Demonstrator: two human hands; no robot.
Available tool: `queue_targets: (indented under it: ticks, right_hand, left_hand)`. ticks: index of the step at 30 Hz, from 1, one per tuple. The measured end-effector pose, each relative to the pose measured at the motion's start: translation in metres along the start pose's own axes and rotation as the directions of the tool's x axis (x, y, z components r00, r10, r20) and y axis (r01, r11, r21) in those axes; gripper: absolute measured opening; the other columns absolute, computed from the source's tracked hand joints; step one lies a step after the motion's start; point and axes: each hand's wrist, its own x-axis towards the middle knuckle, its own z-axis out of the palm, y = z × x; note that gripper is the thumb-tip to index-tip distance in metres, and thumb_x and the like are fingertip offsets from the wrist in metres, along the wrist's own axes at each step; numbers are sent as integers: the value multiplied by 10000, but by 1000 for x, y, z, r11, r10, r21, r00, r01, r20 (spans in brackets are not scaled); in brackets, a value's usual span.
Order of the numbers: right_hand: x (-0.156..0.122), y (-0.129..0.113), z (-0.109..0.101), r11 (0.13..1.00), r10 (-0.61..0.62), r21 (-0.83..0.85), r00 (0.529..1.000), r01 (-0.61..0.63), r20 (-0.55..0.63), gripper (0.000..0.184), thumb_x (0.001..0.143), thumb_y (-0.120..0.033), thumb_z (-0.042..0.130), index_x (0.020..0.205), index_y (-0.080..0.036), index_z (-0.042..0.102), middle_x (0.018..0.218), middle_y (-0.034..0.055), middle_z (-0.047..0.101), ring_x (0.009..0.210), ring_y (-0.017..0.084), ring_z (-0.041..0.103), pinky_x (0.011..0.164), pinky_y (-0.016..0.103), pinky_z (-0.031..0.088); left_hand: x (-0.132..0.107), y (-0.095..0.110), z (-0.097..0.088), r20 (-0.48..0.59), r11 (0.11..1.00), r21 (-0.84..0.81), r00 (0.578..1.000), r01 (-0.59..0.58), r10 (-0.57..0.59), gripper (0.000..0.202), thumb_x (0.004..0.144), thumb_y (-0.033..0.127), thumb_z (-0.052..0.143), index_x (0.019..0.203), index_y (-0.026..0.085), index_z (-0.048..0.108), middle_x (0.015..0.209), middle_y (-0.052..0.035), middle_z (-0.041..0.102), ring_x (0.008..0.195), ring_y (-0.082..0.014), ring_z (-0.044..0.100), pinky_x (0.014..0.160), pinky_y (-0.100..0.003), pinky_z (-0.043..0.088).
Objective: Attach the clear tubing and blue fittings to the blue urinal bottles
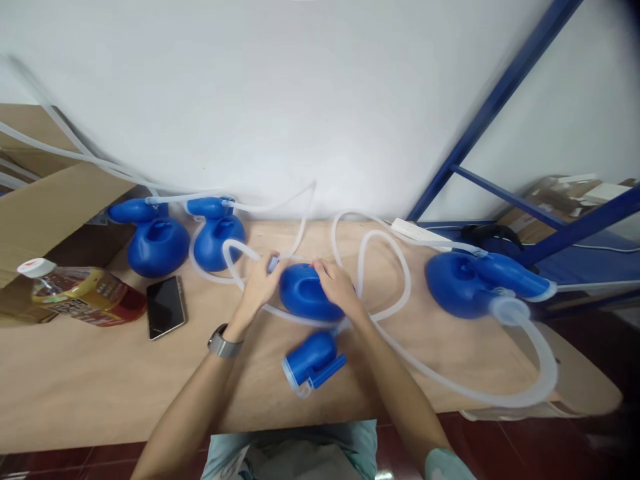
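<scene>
Over the lap (295, 460), steadying a bottle (301, 295) on the table (115, 380): seemingly pinching a pale piece (273, 264) in the left hand (262, 280), curling the right hand's (340, 288) fingers on top. Probably mid-adjustment, calling for a steady hold.

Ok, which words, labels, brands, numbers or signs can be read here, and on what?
None can be read.
Drink bottle label: printed characters, too small and blurred to read.
Drink bottle's white cap: small red mark, unreadable.
No other lettering can be made out.
</scene>
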Motion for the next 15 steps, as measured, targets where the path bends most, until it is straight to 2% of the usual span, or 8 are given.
queue_targets:
  ticks: [2,4,9,11,15]
  right_hand:
    - [8,-10,1,999,12,-31,999,-11,34,669,1117,-633,203,1097,-282,773,1084,89,829,1086,301,756,953,409,533]
    - [14,-20,2,998,13,-64,998,-9,66,668,1110,-646,218,1129,-275,774,1098,105,830,1091,323,759,951,424,532]
    - [21,-32,2,993,15,-117,995,-4,95,671,1115,-630,214,1174,-261,772,1118,128,828,1112,337,754,952,429,523]
    - [22,-31,2,993,8,-118,994,5,107,618,1112,-631,271,1180,-279,775,1144,109,828,1123,337,750,937,421,525]
    - [24,-28,4,993,-21,-111,990,36,136,457,1095,-595,422,1199,-317,770,1198,59,820,1142,312,740,928,385,523]
  left_hand:
    - [5,7,3,-13,998,-41,998,57,-58,363,915,593,611,889,236,673,798,-8,697,818,-233,659,810,-345,514]
    - [8,8,10,-46,994,-67,995,87,-90,335,886,561,638,818,233,620,729,15,644,744,-203,621,734,-310,485]
    - [10,3,16,-48,981,-169,993,94,-103,188,811,411,648,836,226,621,804,24,668,739,-168,599,706,-270,469]
    - [11,3,14,-33,976,-196,994,96,-104,198,801,417,641,835,222,633,814,18,681,742,-169,601,692,-267,468]
    - [14,6,10,3,968,-222,993,120,-122,307,871,504,565,769,220,624,730,7,659,720,-177,610,655,-266,463]
